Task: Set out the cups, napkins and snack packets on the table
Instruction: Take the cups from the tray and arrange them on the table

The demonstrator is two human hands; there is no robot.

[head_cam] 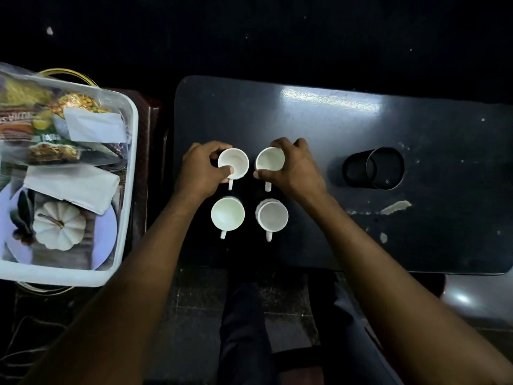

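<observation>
Here, four white cups stand upright in a two-by-two block on the dark desk (319, 129), every handle pointing toward the person. The far-left cup (233, 163) is gripped at its rim by the left hand (200, 169), thumb on the near edge; the fingers hide its far side. The far-right cup (270, 162) is gripped likewise by the right hand (294, 169), which covers its right wall. The near-left cup (227, 213) and near-right cup (272, 216) stand free, just beside one another. A black cylindrical holder (374, 168) stands well apart to the right. Left of the desk, a clear tray (130, 173) holds folded napkins (72, 187), snack packets (52, 154) with unreadable print, and a white pumpkin (59, 225); the frame cuts off its left part.
</observation>
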